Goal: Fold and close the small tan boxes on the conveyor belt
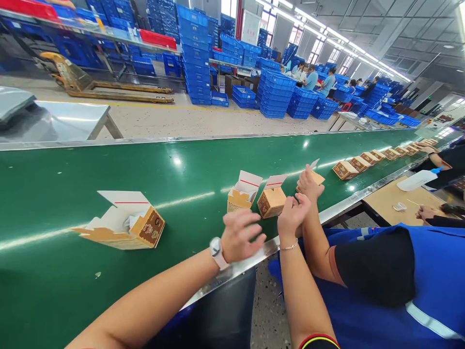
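My left hand (242, 236), with a watch at its wrist, hovers over the near edge of the green conveyor belt (196, 169); its slightly blurred fingers are spread and hold nothing. Just behind it stands a small carton (238, 199) with its flap raised. My right hand (292, 215) is raised with loosely bent fingers and nothing visible in it. Beside that hand sits another carton (271, 202), its top panels folded in and one white flap up. At the left, a larger-looking open carton (145, 228) has white wrapped contents showing.
A co-worker's hand (310, 184) is at a carton to my right. Closed cartons (345, 169) line the belt further along. A side table (407, 196) bears a white bottle (417, 180). Blue crates (196, 58) and a pallet jack (80, 80) stand beyond the belt.
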### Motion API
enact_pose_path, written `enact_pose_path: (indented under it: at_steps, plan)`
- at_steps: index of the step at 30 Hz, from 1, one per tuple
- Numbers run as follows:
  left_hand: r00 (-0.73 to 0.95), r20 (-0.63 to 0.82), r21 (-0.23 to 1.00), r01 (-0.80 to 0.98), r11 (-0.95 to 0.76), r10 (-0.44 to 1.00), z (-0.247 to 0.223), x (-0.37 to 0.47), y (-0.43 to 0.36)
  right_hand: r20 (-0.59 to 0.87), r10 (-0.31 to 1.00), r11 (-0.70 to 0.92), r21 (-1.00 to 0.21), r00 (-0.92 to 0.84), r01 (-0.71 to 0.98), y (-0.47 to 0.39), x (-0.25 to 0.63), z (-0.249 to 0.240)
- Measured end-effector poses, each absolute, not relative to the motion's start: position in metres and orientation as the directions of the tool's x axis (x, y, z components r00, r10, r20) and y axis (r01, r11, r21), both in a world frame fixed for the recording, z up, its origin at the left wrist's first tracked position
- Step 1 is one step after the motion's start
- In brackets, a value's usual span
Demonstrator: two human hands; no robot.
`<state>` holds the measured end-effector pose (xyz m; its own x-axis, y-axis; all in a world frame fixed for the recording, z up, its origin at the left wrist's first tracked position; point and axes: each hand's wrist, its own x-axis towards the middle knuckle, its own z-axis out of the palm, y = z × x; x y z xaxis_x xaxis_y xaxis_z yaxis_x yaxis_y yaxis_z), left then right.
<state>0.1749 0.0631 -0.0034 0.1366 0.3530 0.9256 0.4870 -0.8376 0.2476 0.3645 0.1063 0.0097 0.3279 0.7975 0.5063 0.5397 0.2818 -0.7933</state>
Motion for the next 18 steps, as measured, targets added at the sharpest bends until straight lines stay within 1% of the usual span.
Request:
enact_pose_path:
  at_steps: [1,2,3,4,5,6,7,9,14,18]
  plan:
    - [0.046,0.907,0.338,0.512,-0.789,0.418,-0.008,0.163,0.071,0.564,0.769,0.339,-0.760,0.303,0.554,0.096,0.350,0.002]
    - [0.007,0.861,0.429,0.530,-0.732,0.509,-0.012,0.153,0.081,0.631,0.734,0.406,-0.705,0.252,0.582,0.088,0.337,-0.005]
    - [0.029,0.799,0.495,0.537,-0.683,0.601,-0.017,0.146,0.094,0.693,0.698,0.469,-0.634,0.182,0.615,0.084,0.325,-0.010]
    - [0.097,0.739,0.529,0.530,-0.663,0.667,-0.022,0.142,0.106,0.734,0.671,0.512,-0.561,0.105,0.651,0.083,0.315,-0.014]
    - [0.182,0.695,0.537,0.511,-0.671,0.696,-0.027,0.140,0.117,0.749,0.662,0.527,-0.503,0.041,0.685,0.084,0.308,-0.016]
    - [0.253,0.678,0.530,0.483,-0.697,0.690,-0.031,0.141,0.126,0.744,0.669,0.517,-0.471,0.006,0.714,0.087,0.303,-0.016]
    - [0.288,0.687,0.513,0.457,-0.726,0.667,-0.034,0.143,0.132,0.733,0.680,0.501,-0.457,-0.007,0.735,0.090,0.301,-0.015]
    - [0.278,0.739,0.476,0.429,-0.768,0.614,-0.035,0.149,0.133,0.714,0.699,0.501,-0.463,-0.026,0.731,0.094,0.303,-0.012]
    - [0.259,0.849,0.334,0.412,-0.848,0.461,-0.021,0.134,0.098,0.691,0.709,0.629,-0.528,-0.142,0.571,0.078,0.312,-0.011]
    - [0.272,0.863,0.287,0.431,-0.856,0.426,-0.012,0.110,0.078,0.666,0.733,0.647,-0.620,-0.138,0.443,0.066,0.299,-0.018]
